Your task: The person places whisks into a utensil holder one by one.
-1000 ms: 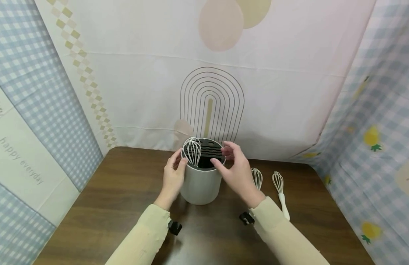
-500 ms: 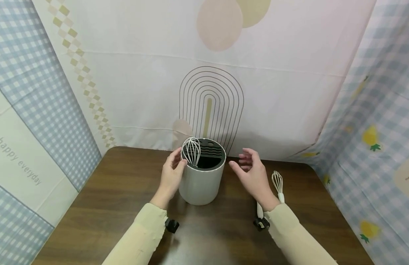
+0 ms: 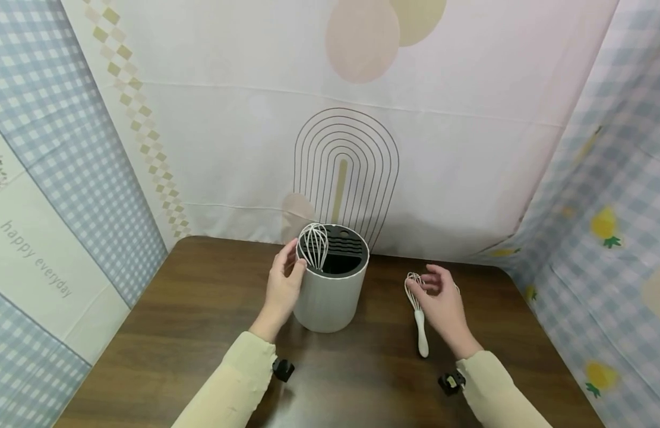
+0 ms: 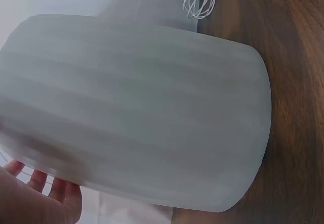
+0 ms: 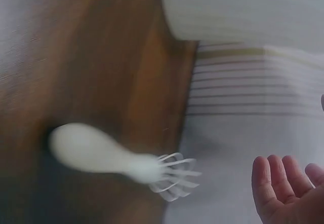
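Note:
A round, pale grey utensil holder (image 3: 330, 303) with a black slotted top stands on the table. The wire head of a whisk (image 3: 315, 246) sticks up from its left side. My left hand (image 3: 281, 285) rests against the holder's upper left side, thumb in front near the rim and fingers farther back. To the right, a small white whisk (image 3: 422, 336) lies on the table, handle towards me. My right hand (image 3: 442, 300) hovers over its wire end with spread, relaxed fingers, holding nothing. In the right wrist view, that whisk (image 5: 96, 150) appears blurred, apart from the fingers.
The brown wooden table (image 3: 351, 380) has a patterned white cloth (image 3: 244, 148) hanging behind it. Checked cloth (image 3: 618, 178) hangs on the right side. A wire edge of another whisk (image 3: 457, 289) shows just past my right hand, which hides most of it.
My right hand has moved away from the holder's right rim, rightwards and towards me, to above the lying whisk. The left hand stays at the holder.

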`<state>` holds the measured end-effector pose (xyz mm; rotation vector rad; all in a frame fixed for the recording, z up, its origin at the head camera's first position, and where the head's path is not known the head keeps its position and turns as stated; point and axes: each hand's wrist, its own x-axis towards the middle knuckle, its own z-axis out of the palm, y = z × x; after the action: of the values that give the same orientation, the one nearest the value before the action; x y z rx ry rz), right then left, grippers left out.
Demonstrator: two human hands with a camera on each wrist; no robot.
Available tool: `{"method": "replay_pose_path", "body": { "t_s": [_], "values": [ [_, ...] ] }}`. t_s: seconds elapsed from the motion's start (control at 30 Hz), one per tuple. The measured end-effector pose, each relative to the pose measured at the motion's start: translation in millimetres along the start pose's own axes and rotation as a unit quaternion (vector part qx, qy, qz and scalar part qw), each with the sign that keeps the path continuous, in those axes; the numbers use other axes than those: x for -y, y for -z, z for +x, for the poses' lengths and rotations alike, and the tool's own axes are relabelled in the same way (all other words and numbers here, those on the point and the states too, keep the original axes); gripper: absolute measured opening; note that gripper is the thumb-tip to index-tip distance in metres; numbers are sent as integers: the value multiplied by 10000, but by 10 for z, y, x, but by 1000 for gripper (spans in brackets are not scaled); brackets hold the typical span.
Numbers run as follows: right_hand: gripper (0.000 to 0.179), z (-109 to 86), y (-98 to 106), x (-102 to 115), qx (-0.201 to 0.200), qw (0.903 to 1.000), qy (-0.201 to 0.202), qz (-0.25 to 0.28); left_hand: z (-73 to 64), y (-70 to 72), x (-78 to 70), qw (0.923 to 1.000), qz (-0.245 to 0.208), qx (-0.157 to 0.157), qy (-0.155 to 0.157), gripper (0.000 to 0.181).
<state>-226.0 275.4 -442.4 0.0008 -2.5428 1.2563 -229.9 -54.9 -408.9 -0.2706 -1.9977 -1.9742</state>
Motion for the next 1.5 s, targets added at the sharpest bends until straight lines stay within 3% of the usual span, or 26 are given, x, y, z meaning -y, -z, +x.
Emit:
{"method": "replay_pose_path", "body": {
  "t_s": [0.3, 0.57, 0.83, 1.07, 1.5],
  "values": [
    [72, -128, -3, -366, 86, 9979, -572, -279, -7, -8, 23, 10000, -55, -11, 1, 47],
    [75, -227, -38, -513, 237, 9939, -1041, -287, -17, -15, 46, 10000, -47, -36, -75, 47],
    [84, -263, -77, -602, 720, 9859, -1486, -254, -26, -28, 40, 10000, -44, -53, -36, 47],
    [81, -259, -113, -613, 885, 9832, -1592, -94, -39, -29, 16, 10000, -31, -41, -15, 47],
    [69, -251, -161, -658, 819, 9848, -1520, -186, -45, -32, 15, 9999, -44, -48, -87, 47]
  ]
}}
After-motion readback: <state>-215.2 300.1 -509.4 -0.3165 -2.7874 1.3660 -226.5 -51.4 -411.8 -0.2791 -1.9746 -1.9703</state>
